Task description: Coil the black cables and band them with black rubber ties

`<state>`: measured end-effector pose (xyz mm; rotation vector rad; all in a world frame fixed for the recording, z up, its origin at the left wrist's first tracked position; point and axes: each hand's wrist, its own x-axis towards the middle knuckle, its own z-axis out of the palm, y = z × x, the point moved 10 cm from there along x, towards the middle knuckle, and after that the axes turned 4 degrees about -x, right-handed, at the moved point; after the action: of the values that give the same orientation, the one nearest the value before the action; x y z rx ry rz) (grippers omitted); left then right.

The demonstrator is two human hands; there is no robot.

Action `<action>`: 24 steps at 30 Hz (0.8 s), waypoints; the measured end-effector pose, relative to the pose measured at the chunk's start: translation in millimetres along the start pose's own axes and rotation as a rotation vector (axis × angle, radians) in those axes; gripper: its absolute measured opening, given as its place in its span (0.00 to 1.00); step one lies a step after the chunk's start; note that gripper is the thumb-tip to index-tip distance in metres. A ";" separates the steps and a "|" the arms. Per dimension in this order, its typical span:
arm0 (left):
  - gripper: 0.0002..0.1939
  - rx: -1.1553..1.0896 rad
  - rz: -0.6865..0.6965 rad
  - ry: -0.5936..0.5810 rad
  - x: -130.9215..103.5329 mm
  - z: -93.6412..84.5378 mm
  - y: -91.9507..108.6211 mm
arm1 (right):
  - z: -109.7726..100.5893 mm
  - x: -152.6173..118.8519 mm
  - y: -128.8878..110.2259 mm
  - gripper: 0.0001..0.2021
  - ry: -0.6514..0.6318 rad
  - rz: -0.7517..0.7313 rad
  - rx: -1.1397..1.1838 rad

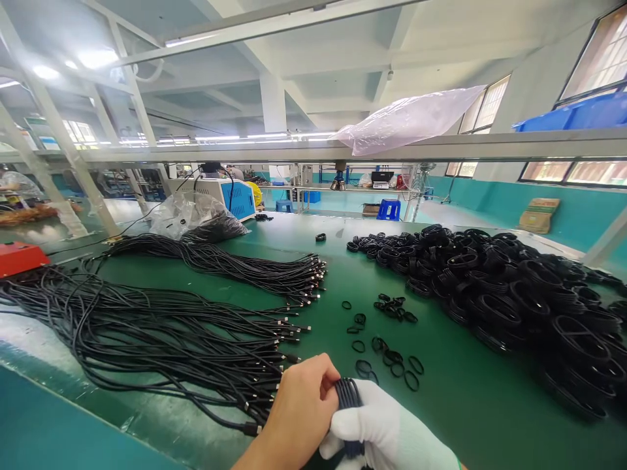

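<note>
A black cable wound into a tight coil (348, 395) is held low in front of me. My right hand (389, 421), in a white glove, is wrapped round it with the thumb across its front. Bare and curled closed, my left hand (304, 401) grips the coil's left side; its fingertips are partly hidden. Just beyond my hands lie several loose black rings (393, 358), which look like rubber bands. To the left, long straight black cables (186, 326) lie with metal plugs towards my left hand.
A second bundle of cables (235, 264) lies farther back. Coiled cables form a big heap (494, 281) on the right of the green tabletop (470, 398). Behind are a plastic bag (183, 215), a blue-and-white machine (230, 196) and an overhead rail (274, 154). A red object (19, 258) sits far left.
</note>
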<state>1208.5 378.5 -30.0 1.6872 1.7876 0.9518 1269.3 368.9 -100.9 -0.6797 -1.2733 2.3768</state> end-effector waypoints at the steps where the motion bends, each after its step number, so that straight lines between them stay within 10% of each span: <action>1: 0.08 -0.007 -0.003 -0.005 0.9 0.9 -0.8 | 0.6 -0.1 -0.5 0.14 0.005 0.002 0.003; 5: 0.05 -0.050 0.013 -0.089 16.7 -1.4 -3.0 | -7.4 -3.9 -19.9 0.11 0.048 -0.049 0.047; 10: 0.05 0.002 0.067 -0.112 61.6 -16.2 -2.4 | -70.1 -30.8 -67.9 0.17 0.342 -0.221 0.248; 13: 0.04 0.112 0.109 -0.161 84.3 5.7 1.3 | -94.9 -43.7 -77.5 0.21 0.448 -0.241 0.255; 18: 0.06 0.128 0.098 -0.284 97.3 55.0 -2.5 | -93.1 -38.6 -75.7 0.19 0.433 -0.259 0.214; 24: 0.05 -0.345 -0.053 -0.270 71.0 41.1 -1.6 | -89.2 -37.5 -87.9 0.22 0.560 -0.372 0.073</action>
<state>1231.2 454.9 -49.7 1.4648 1.3951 0.9007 1358.0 455.9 -60.2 -0.9104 -0.9604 1.7529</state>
